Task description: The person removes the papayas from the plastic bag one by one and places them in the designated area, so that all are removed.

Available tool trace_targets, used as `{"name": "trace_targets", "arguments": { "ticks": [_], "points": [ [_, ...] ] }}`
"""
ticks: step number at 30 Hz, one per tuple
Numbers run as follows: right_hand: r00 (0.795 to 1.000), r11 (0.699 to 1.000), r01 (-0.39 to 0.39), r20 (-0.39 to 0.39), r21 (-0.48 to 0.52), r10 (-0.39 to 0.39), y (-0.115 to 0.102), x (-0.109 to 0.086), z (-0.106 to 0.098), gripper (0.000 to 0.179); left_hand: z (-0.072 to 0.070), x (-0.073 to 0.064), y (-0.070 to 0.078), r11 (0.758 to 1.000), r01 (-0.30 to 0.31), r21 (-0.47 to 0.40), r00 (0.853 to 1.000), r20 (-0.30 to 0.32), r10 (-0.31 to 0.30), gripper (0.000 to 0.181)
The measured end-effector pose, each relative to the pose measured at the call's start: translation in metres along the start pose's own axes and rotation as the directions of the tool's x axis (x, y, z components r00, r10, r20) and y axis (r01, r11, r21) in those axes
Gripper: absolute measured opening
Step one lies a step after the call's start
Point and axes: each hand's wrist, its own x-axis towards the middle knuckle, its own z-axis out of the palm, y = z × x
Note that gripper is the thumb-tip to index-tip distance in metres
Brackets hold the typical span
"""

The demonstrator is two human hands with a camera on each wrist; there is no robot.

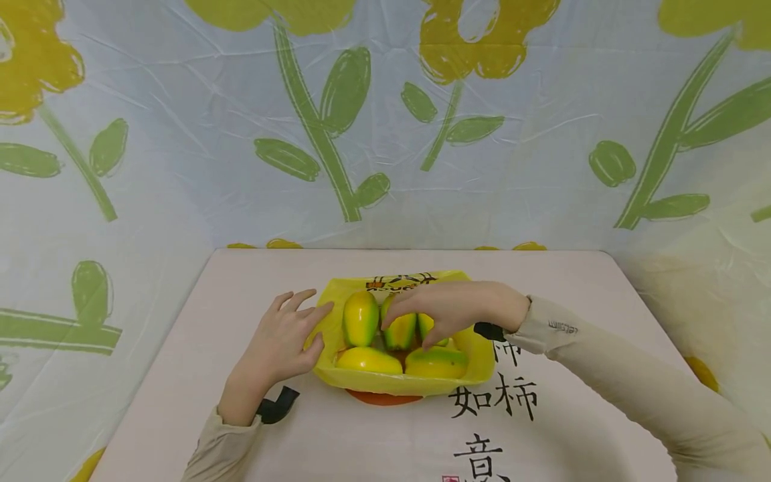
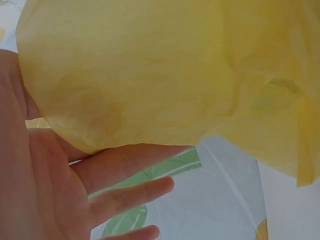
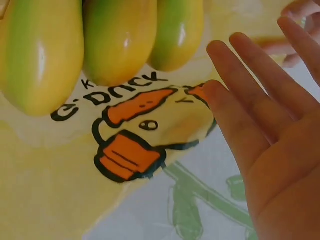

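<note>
A yellow plastic bag (image 1: 409, 385) with a printed duck lies spread wide on the table. Several green-and-yellow mangoes (image 1: 360, 318) are inside it, some at the back and others along the front. My left hand (image 1: 280, 341) is at the bag's left edge, fingers spread; in the left wrist view the sheet (image 2: 130, 75) overlaps its thumb side. Over the right part of the bag hovers my right hand (image 1: 454, 304), hiding part of the mangoes behind it. In the right wrist view its fingers (image 3: 240, 120) extend beside the mangoes (image 3: 45, 55), holding nothing.
Black brushed characters (image 1: 476, 462) mark the pale tabletop (image 1: 337, 448) at the front right. An orange shape (image 1: 382, 398) shows below the bag's front edge. Flower-printed cloth (image 1: 530, 174) surrounds the table at the back and sides.
</note>
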Motion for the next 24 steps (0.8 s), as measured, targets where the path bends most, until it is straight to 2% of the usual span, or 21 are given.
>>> {"name": "trace_targets", "arguments": {
  "ticks": [3, 7, 11, 18, 24],
  "points": [
    [0.997, 0.998, -0.058, 0.055, 0.021, 0.056, 0.001, 0.007, 0.006, 0.057, 0.0, 0.0, 0.0, 1.0, -0.005, -0.002, 1.0, -0.001, 0.005, 0.044],
    [0.991, 0.996, -0.087, 0.109, 0.032, 0.083, 0.004, 0.016, 0.016, 0.054, -0.001, 0.0, -0.001, 1.0, -0.005, -0.004, 1.0, 0.007, 0.005, 0.045],
    [0.979, 0.993, -0.122, 0.167, 0.0, 0.12, 0.008, 0.023, 0.025, 0.054, -0.002, -0.001, -0.003, 1.0, 0.009, -0.009, 1.0, 0.028, -0.009, 0.046],
    [0.931, 0.966, -0.257, 0.26, -0.027, 0.255, 0.009, 0.029, 0.031, 0.052, -0.002, -0.001, -0.004, 1.0, 0.015, -0.009, 0.999, 0.041, -0.015, 0.048],
    [0.89, 0.94, -0.34, 0.318, -0.012, 0.326, 0.01, 0.028, 0.035, 0.056, -0.003, -0.001, -0.004, 1.0, 0.013, -0.009, 0.999, 0.031, -0.013, 0.048]
  ]
}}
